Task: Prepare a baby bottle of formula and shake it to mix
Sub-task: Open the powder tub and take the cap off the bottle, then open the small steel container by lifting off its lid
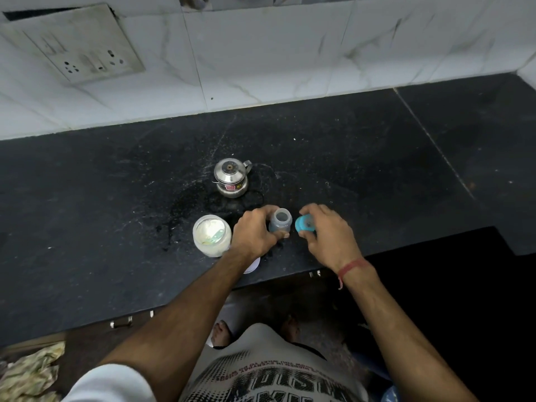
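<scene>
A clear baby bottle stands upright and uncapped on the black counter near its front edge. My left hand grips the bottle's body from the left. My right hand holds the blue bottle cap just to the right of the bottle's mouth, apart from it. An open plastic jar of white formula powder with a pale green scoop inside sits left of my left hand. A small steel kettle with its lid on stands behind the bottle.
A white round lid peeks out under my left wrist at the counter's front edge. The tiled wall with a switch plate runs along the back. The counter steps back at the right, with dark floor below.
</scene>
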Demonstrator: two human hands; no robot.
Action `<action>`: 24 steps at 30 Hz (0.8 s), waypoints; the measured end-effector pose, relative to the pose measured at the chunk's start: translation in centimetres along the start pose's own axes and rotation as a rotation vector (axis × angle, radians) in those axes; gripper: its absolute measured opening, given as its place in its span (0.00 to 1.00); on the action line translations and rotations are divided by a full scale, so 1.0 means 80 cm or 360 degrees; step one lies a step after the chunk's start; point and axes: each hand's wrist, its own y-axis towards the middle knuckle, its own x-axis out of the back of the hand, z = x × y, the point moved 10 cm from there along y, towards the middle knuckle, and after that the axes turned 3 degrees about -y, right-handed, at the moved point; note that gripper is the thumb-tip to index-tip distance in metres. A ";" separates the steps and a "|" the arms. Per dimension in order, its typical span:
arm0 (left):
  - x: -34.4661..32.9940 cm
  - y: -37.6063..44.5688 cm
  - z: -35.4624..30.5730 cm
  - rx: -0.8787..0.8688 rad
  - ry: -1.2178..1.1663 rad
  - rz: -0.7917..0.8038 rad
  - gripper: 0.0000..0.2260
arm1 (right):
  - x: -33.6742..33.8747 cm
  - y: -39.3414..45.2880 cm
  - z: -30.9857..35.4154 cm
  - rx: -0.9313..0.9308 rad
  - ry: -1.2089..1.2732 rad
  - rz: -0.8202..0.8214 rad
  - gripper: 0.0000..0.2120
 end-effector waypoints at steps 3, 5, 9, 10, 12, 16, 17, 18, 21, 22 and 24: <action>0.002 -0.001 -0.002 0.0013 0.0033 -0.0006 0.27 | -0.035 -0.021 -0.016 -0.0117 0.0017 0.0060 0.22; 0.001 -0.002 -0.002 0.0018 0.0023 -0.0010 0.28 | -0.051 -0.028 -0.022 -0.0150 0.0001 0.0094 0.21; 0.001 -0.004 -0.005 0.0025 0.0030 -0.0009 0.28 | -0.065 -0.031 -0.032 -0.0164 -0.0041 0.0093 0.22; 0.001 -0.005 -0.006 0.0029 0.0035 -0.0007 0.28 | -0.067 -0.031 -0.032 -0.0146 -0.0050 0.0099 0.22; 0.002 -0.006 -0.008 0.0050 0.0046 -0.0011 0.27 | -0.071 -0.031 -0.030 -0.0109 -0.0061 0.0124 0.22; 0.004 -0.009 -0.015 0.0087 0.0078 -0.0027 0.29 | -0.069 -0.031 -0.027 -0.0083 -0.0095 0.0092 0.27; 0.005 -0.011 -0.019 0.0080 0.0088 -0.0031 0.33 | -0.063 -0.031 -0.026 -0.0066 -0.0086 0.0041 0.26; 0.006 -0.012 -0.023 0.0073 0.0096 -0.0031 0.37 | -0.054 -0.031 -0.024 -0.0050 -0.0053 -0.0027 0.25; 0.006 -0.016 -0.025 0.0109 0.0065 -0.0009 0.44 | -0.024 -0.027 -0.017 0.0020 0.0100 -0.0238 0.19; 0.006 -0.019 -0.024 0.0117 0.0031 -0.0005 0.44 | -0.013 -0.024 -0.013 0.0051 0.0145 -0.0297 0.17; 0.012 -0.023 -0.025 0.0108 -0.0088 -0.0047 0.43 | 0.005 -0.015 -0.004 0.0114 0.0215 -0.0385 0.15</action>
